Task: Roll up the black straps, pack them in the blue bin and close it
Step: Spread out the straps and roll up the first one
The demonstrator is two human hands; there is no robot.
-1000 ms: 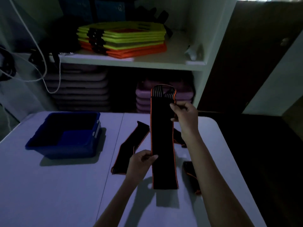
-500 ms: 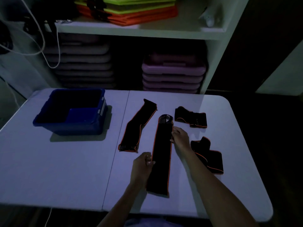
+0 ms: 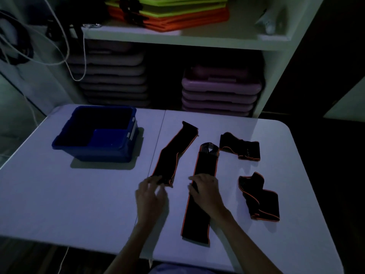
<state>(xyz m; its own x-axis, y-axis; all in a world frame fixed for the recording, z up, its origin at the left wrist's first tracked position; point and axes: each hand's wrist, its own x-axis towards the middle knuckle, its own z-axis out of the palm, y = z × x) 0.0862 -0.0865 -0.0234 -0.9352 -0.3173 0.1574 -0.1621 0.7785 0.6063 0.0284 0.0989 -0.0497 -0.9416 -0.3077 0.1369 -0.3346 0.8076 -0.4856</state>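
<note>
Fingers (image 3: 153, 181) of the left hand (image 3: 152, 196) are lying spread and relaxed, gripping nothing, their tips touching the near end of the left strap (image 3: 175, 153), though blur is hiding the exact contact. The right hand (image 3: 206, 189) is pressing flat, fingers straight, across the middle strap (image 3: 197, 218), which is stretching from mid-worktop to just short of the near edge. Two more black straps, orange-trimmed like the others, are lying crumpled toward the right edge: the far strap (image 3: 240, 150) and the near strap (image 3: 260, 200), apart from each other and from both hands. The blue bin (image 3: 98, 155) is sitting open near the far left corner of the pale worktop (image 3: 69, 194), well apart from the straps, with a wide stretch of worktop lying between it and the near edge. Behind the far edge, a white shelf unit (image 3: 197, 39) is carrying green and orange mats (image 3: 167, 14), with purple boards (image 3: 219, 91) and grey boards (image 3: 114, 76) sitting stacked beneath. A white cable (image 3: 67, 46) is hanging at the left. Dim light is filling the room.
</note>
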